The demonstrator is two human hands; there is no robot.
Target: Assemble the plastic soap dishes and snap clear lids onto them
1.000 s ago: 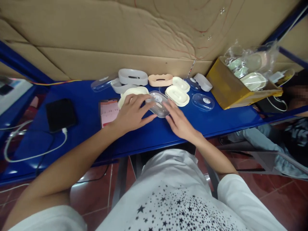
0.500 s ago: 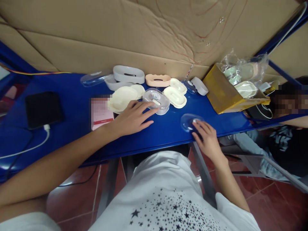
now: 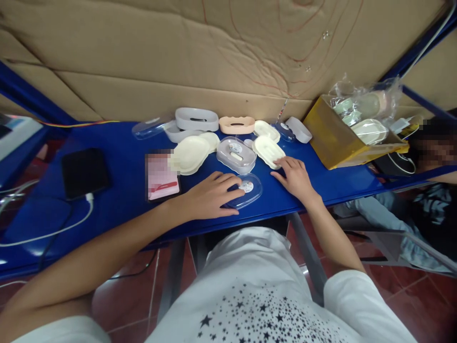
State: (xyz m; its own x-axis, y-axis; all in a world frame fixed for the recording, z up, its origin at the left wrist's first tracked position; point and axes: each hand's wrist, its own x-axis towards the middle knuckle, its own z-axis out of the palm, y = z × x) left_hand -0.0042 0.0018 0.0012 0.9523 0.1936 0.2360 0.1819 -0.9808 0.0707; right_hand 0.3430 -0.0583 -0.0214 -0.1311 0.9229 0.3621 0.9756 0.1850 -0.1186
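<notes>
My left hand (image 3: 217,196) is open, its fingertips resting on a clear plastic lid (image 3: 255,193) with a round label, which lies flat near the table's front edge. My right hand (image 3: 295,178) has its fingers stretched toward a cream oval soap dish insert (image 3: 268,148) and touches its near right end. Between the hands and the back row stands a grey soap dish with a clear lid on it (image 3: 237,161). More cream oval pieces (image 3: 191,155) lie left of it, and another cream insert (image 3: 266,129) sits behind. An orange wavy-edged soap dish base (image 3: 237,125) is farther back.
Grey soap dish bases (image 3: 196,119) and another clear lid (image 3: 152,127) stand at the back left. A phone with a pink screen (image 3: 162,178) and a black device (image 3: 84,172) with a white cable lie left. At right is a yellow-taped box (image 3: 332,143) of wrapped items; a person sits beyond.
The loose clear lid has moved left, from under my right hand to under my left. My left hand left the lidded dish; my right hand moved up to the cream insert.
</notes>
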